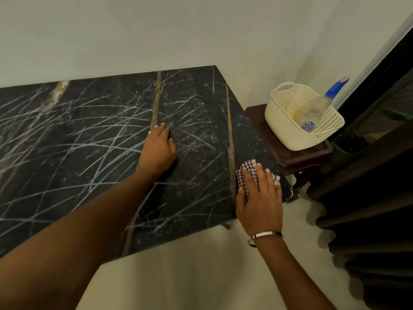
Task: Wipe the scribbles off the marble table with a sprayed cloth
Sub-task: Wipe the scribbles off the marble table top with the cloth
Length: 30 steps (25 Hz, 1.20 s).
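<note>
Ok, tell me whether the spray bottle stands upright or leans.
Leaning: the spray bottle rests tilted inside the basket, its blue head over the rim.

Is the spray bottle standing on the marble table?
No, the spray bottle leans inside the cream basket on a small dark side table.

Wide open run across the dark marble table (89, 135): nothing stands on it from the left edge through the middle, only white scribbles (67, 130) lying flat, no bar to a sweep. The left hand (157, 148) lies flat mid-table with its forearm slanting in from the near edge, blocking a straight pass leftward from the right end. The right hand (259, 198) presses flat on the checked cloth (247, 170) at the right edge. The far edge meets the pale wall (156, 30). Just beside the right end, a dark wooden side table (301, 155) carries a cream perforated plastic basket (288, 128).
</note>
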{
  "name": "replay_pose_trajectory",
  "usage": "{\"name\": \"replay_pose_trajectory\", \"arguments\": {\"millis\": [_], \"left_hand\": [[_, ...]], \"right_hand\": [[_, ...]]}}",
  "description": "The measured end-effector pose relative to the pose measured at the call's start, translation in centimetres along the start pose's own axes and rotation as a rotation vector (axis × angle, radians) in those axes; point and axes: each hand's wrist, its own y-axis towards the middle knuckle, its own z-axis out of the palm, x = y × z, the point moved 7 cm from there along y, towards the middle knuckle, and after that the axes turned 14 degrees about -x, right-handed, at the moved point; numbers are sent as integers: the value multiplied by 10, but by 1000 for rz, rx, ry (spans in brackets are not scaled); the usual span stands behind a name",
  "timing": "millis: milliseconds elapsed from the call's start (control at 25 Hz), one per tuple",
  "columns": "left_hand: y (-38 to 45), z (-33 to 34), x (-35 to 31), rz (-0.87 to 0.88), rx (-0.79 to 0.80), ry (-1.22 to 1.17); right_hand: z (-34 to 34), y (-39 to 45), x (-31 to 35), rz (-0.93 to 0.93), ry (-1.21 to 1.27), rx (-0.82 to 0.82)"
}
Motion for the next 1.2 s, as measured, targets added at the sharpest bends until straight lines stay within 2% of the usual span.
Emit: {"name": "replay_pose_trajectory", "arguments": {"millis": [200, 400, 640, 840, 960, 1120, 1200], "left_hand": [[0, -20, 40, -62, -43, 42], [-4, -28, 57, -115, -76, 66], [-3, -26, 58, -127, -70, 67], [-4, -27, 56, -126, -68, 62], [-4, -28, 57, -134, -64, 54], [-5, -27, 57, -132, -71, 57], [-5, -27, 56, -132, -74, 61]], "right_hand": [[2, -22, 55, -77, 50, 11], [1, -19, 52, -156, 61, 30], [3, -5, 37, 18, -30, 22], [6, -25, 88, -85, -1, 67], [8, -18, 83, -148, 16, 92], [10, 7, 42, -11, -27, 73], [10, 7, 51, 11, -48, 50]]}}
